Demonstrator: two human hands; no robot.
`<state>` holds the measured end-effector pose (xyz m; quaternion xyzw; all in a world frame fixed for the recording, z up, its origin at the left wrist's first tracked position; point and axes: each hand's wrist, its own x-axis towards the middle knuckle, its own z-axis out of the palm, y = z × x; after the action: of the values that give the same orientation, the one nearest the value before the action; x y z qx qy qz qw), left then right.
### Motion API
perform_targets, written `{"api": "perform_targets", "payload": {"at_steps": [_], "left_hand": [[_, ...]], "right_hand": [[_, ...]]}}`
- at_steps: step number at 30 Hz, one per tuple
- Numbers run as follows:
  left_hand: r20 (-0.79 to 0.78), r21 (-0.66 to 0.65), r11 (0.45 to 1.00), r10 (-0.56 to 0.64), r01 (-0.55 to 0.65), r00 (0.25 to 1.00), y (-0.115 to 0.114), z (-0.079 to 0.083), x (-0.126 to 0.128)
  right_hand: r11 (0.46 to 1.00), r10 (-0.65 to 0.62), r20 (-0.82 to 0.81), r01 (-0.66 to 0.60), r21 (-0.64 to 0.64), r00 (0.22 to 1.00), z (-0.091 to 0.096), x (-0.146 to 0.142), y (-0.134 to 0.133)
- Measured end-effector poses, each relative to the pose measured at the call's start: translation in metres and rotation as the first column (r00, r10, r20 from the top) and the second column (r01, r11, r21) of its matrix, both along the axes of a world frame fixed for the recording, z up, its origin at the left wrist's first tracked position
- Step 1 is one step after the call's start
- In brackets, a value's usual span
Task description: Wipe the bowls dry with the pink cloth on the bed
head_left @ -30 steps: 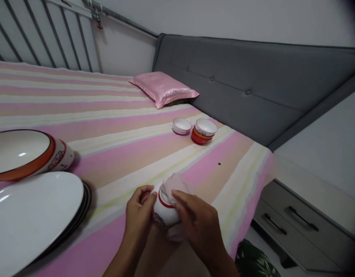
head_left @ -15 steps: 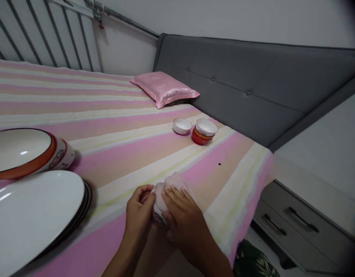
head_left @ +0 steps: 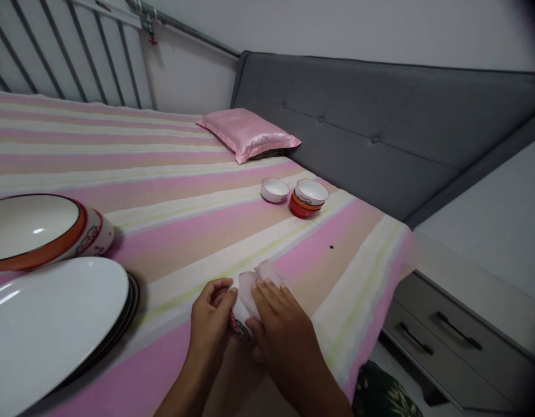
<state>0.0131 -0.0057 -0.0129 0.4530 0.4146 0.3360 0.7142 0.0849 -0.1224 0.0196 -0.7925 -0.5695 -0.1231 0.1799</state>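
Note:
My left hand (head_left: 210, 325) grips a small white bowl with a red pattern (head_left: 238, 324) from its left side, just above the striped bedsheet. My right hand (head_left: 279, 331) presses a pale pink cloth (head_left: 255, 282) over the bowl, fingers together, hiding most of it. Only a sliver of the bowl's patterned wall shows between the two hands. Both hands are near the front edge of the bed.
A white plate on a dark stack (head_left: 50, 324) and a large orange-rimmed bowl (head_left: 37, 231) lie at the left. A small white bowl (head_left: 274, 189) and a stack of small bowls (head_left: 308, 198) sit near the grey headboard (head_left: 380, 139). A pink pillow (head_left: 248, 133) lies behind; drawers (head_left: 441, 341) stand right.
My right hand has slid the cloth up and over the bowl's mouth, so the red rim seen a second ago is now covered. The left hand has hardly moved.

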Motion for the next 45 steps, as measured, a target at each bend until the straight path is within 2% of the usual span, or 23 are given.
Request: {"api": "perform_targets", "payload": {"at_steps": [6,15,21,28,36,41,45], "left_hand": [[0.011,-0.02,1.0,-0.006,0.006,1.0,0.0,0.0,0.0],[0.061,-0.037,0.999,0.022,-0.02,0.998,0.002,-0.001,0.0],[0.057,-0.045,0.999,0.02,-0.017,0.998,0.002,-0.001,0.0],[0.067,-0.024,1.0,0.008,-0.007,0.998,0.002,0.001,-0.001],[0.036,-0.028,0.999,0.024,-0.023,0.999,0.001,0.001,-0.002],[0.032,-0.034,0.999,0.019,-0.018,0.999,0.001,0.001,-0.001],[0.027,-0.019,0.999,0.033,-0.032,0.999,0.0,0.002,-0.001]], "right_hand": [[0.998,0.051,-0.09,-0.055,-0.042,0.995,0.013,-0.005,-0.008],[0.992,0.117,-0.063,-0.119,-0.044,0.991,-0.008,-0.001,0.007],[0.993,0.099,-0.129,-0.106,-0.046,0.987,-0.002,0.004,0.022],[0.992,0.044,-0.253,-0.012,0.126,0.967,0.002,0.01,0.038],[0.967,-0.16,-0.427,0.228,0.113,0.89,0.001,0.009,0.042],[0.923,-0.255,-0.403,0.345,0.168,0.879,-0.01,0.002,0.039],[0.906,-0.262,-0.343,0.352,0.235,0.902,-0.022,-0.003,0.036]]}}
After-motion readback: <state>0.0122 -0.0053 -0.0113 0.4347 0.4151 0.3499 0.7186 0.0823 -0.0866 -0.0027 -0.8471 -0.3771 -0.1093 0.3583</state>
